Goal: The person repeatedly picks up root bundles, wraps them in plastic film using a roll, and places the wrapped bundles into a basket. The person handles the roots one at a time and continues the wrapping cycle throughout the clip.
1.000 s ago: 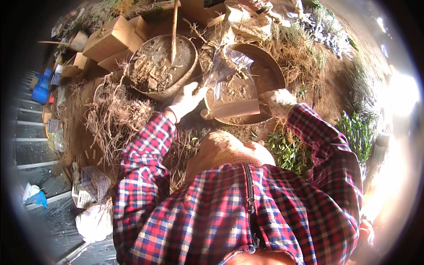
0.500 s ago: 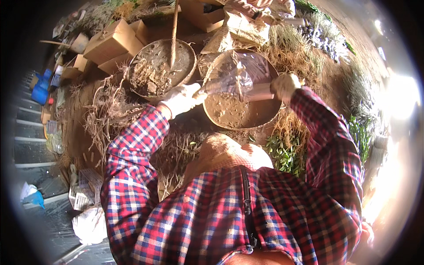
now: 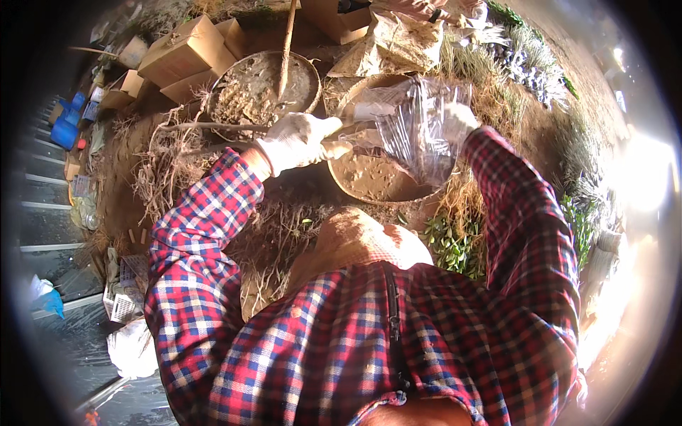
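Note:
My left hand (image 3: 300, 142), in a white work glove with soiled fingertips, is stretched toward the right with thumb and fingers apart. Clear film lies close to its fingertips; whether they touch it I cannot tell. My right hand (image 3: 458, 122), also gloved, grips the far end of a roll of clear plastic film (image 3: 419, 131). Wrinkled film hangs around the roll, partly hiding that hand, and a pale tube end (image 3: 373, 111) sticks out to the left. Below the film is a round basin of muddy slurry (image 3: 373, 177).
A second mud basin (image 3: 316, 79) holds a wooden stick (image 3: 285, 53). Cardboard boxes (image 3: 186, 53) stand at the far left and a dirty sack (image 3: 398, 44) at the back. Tangled bare roots (image 3: 167, 174) lie left, leafy plants (image 3: 455, 248) right. Another person's sleeve (image 3: 408, 7) shows at the top.
Film stretched between my hands before; now it hangs bunched around the tilted roll near my right hand. My left hand has shifted slightly up and its fingers have spread.

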### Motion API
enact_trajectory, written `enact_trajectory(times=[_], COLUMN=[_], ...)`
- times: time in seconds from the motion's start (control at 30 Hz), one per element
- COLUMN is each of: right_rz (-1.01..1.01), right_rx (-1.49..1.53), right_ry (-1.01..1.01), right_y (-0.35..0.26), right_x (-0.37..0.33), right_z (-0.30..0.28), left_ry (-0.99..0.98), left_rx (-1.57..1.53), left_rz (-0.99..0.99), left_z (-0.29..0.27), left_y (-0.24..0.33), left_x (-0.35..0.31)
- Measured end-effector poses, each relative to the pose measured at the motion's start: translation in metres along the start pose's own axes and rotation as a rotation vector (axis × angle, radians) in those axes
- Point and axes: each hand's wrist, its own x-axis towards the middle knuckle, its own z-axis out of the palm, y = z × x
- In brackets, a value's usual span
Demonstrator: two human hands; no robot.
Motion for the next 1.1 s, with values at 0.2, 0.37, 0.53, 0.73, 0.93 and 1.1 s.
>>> enact_trajectory(times=[0.2, 0.37, 0.53, 0.73, 0.93, 1.1], right_rz=[-0.373, -0.296, 0.23, 0.646, -0.135, -0.327], right_rx=[0.898, 0.492, 1.397, 0.984, -0.266, 0.095], right_ry=[0.146, 0.252, 0.43, 0.061, -0.268, 0.169], right_y=[-0.055, -0.151, -0.138, -0.098, -0.178, -0.157], right_x=[-0.04, -0.107, -0.091, -0.058, -0.096, -0.085], right_z=[0.076, -0.002, -0.057, -0.011, -0.029, -0.101], left_ry=[0.124, 0.307, 0.428, 0.31, 0.447, 0.378], left_rx=[-0.381, -0.668, -0.335, -0.449, -0.242, 0.454], left_rz=[-0.13, -0.192, -0.174, -0.249, -0.214, -0.06], left_z=[0.014, 0.051, 0.084, 0.08, 0.053, 0.028], left_y=[-0.031, -0.042, 0.016, 0.037, -0.011, -0.053], left_x=[-0.014, -0.025, -0.041, -0.034, -0.019, -0.029])
